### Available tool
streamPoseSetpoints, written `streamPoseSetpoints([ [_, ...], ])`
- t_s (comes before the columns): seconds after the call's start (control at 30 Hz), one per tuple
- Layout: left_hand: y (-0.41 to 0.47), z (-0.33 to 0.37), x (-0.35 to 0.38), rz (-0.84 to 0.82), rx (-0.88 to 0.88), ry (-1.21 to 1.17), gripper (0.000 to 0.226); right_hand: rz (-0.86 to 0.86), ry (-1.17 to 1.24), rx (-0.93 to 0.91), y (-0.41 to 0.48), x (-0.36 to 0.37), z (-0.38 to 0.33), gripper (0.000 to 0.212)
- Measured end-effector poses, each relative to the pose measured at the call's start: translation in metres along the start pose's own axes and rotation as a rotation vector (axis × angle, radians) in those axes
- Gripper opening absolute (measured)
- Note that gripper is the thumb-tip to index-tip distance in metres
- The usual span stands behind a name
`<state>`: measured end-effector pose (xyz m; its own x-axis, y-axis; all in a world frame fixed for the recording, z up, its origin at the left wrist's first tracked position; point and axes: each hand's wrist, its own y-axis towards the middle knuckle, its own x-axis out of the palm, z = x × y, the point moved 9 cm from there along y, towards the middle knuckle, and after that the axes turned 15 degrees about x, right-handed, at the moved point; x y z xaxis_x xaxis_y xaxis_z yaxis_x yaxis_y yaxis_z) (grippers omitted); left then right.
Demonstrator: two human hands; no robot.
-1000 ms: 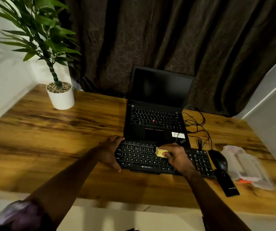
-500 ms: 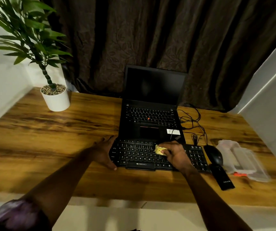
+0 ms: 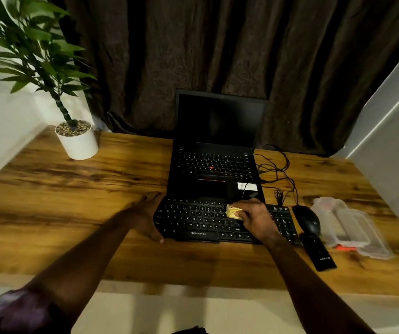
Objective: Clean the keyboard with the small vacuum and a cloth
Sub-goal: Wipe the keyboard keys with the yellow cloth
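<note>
1. At a wooden desk [image 3: 73,213], the right hand [image 3: 257,220] curled its fingers [image 3: 245,206] around a bunched yellow cloth [image 3: 232,211], pressing it onto the keys of the black keyboard [image 3: 200,220], apparently to wipe them.
2. The left hand [image 3: 147,215], fingers straight and spread, rested against the keyboard's left end, seemingly bracing it against sliding.
3. Just beyond both hands' fingertips stood an open laptop [image 3: 215,165], close behind the keyboard.
4. Right of the cloth-holding fingers lay a mouse [image 3: 308,219], a slim black device [image 3: 318,254] and clear plastic packaging [image 3: 352,227], probably parked within reach; whether that device was the small vacuum could not be told.
</note>
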<state>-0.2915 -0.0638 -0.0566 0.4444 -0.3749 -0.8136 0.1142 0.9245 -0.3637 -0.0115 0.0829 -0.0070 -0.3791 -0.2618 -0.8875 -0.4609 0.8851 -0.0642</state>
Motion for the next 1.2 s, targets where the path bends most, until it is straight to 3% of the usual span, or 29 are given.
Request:
streamPoseSetpoints([
  [0.2,0.006,0.007,-0.001,0.018,0.016,0.109,0.154,-0.062,0.043,-0.082,0.003,0.016,-0.033,0.035],
  [0.5,0.009,0.007,-0.001,0.043,0.019,0.125,0.153,0.014,-0.004,0.010,-0.002,-0.013,0.013,0.032],
  [0.7,0.007,0.011,-0.004,0.065,0.040,0.128,0.149,-0.051,0.025,-0.107,-0.004,0.008,-0.033,0.032],
  [1.0,0.005,0.002,0.004,-0.012,0.018,0.064,0.155,-0.021,0.035,0.075,-0.012,-0.021,0.022,0.032],
  [1.2,0.005,0.004,-0.001,0.019,0.031,0.065,0.153,-0.048,0.048,0.037,-0.011,0.006,-0.004,0.031],
])
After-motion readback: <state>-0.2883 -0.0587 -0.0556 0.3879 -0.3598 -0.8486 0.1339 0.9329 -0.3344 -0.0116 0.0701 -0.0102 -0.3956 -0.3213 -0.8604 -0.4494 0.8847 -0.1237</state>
